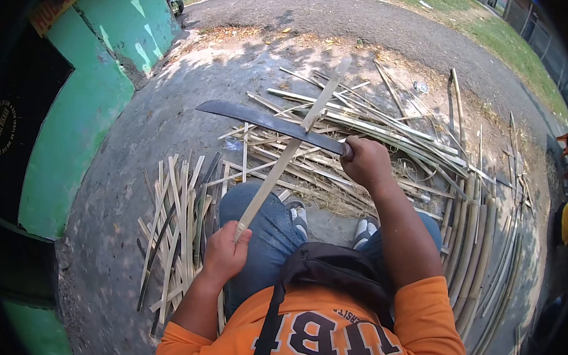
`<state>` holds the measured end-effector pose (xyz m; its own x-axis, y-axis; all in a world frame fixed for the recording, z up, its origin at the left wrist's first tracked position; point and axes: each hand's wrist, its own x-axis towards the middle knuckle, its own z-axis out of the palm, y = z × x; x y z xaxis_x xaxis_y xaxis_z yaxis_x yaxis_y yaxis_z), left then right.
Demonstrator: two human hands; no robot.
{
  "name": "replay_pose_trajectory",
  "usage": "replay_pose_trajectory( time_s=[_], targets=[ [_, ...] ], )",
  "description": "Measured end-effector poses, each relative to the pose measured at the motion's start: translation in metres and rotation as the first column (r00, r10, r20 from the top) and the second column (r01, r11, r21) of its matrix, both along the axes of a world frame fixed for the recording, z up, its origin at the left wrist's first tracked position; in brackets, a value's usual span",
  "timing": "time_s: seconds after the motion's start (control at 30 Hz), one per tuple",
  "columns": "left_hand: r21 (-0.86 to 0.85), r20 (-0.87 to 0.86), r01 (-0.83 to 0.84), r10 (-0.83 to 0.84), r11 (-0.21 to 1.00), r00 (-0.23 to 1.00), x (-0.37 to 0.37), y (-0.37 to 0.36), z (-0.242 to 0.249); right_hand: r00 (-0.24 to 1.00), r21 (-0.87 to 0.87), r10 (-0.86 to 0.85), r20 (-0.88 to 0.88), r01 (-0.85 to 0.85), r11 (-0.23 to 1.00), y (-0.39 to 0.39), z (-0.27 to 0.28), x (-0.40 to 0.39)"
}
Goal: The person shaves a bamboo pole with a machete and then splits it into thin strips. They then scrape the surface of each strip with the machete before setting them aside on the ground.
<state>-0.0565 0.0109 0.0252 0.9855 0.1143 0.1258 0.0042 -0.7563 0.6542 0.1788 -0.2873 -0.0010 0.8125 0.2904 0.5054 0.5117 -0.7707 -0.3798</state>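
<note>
My left hand (226, 251) is closed round the near end of a flat, pale bamboo strip (273, 176), above my left knee. The strip slants away from me, up and to the right. My right hand (367, 162) grips the handle of a machete (254, 117), its long dark blade pointing left. Near the middle of the strip the blade crosses it, and a small raised sliver shows on the strip just beyond the blade. Below both, a heap of split bamboo strips (359, 124) lies on the ground in front of my feet.
More split strips (181, 216) are piled beside my left leg. Long bamboo poles (474, 250) lie to my right. A green wall (81, 151) stands at the left, a paved road (326, 12) runs across the far side, and a black waist bag (335, 265) sits on my lap.
</note>
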Motion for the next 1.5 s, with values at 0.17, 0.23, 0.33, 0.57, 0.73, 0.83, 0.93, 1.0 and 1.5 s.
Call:
replay_pose_trajectory(
  time_s=[0.17,0.23,0.33,0.57,0.73,0.83,0.93,1.0,1.5],
  targets=[
    [-0.028,-0.046,0.036,-0.037,0.999,0.998,0.007,-0.007,0.002,0.977,-0.107,0.21,-0.039,-0.213,0.971,0.024,0.013,-0.032],
    [-0.06,-0.019,0.037,-0.038,0.998,0.999,0.008,-0.011,-0.002,0.953,-0.136,0.3,0.031,-0.294,0.946,0.028,0.012,-0.034],
    [-0.032,-0.058,0.058,-0.06,0.998,0.996,0.0,-0.004,0.003,0.977,-0.15,0.202,0.062,-0.191,0.97,0.011,0.003,-0.018],
    [-0.066,-0.098,-0.009,0.002,0.998,0.995,0.003,0.004,0.005,0.995,0.01,-0.002,-0.098,0.003,1.0,0.003,0.007,-0.007],
    [-0.123,-0.109,-0.053,0.039,0.991,0.993,0.006,-0.007,0.006,0.964,-0.081,0.257,-0.074,-0.262,0.962,0.023,0.007,-0.03],
    [-0.108,-0.086,-0.071,0.062,0.992,0.994,0.008,-0.008,0.001,0.943,-0.141,0.332,-0.028,-0.332,0.933,0.028,0.011,-0.037],
    [-0.109,-0.122,-0.051,0.038,0.993,0.992,0.001,0.0,-0.003,0.977,-0.165,0.193,-0.085,-0.205,0.965,0.009,0.011,-0.016],
    [-0.12,-0.115,-0.052,0.038,0.991,0.993,0.0,-0.002,0.002,0.989,-0.018,0.01,-0.146,-0.013,1.0,-0.005,0.001,0.001],
    [-0.169,-0.232,-0.1,0.06,0.981,0.971,-0.002,0.003,-0.013,0.985,0.023,0.067,-0.159,-0.064,0.998,0.0,0.003,-0.008]
  ],
)
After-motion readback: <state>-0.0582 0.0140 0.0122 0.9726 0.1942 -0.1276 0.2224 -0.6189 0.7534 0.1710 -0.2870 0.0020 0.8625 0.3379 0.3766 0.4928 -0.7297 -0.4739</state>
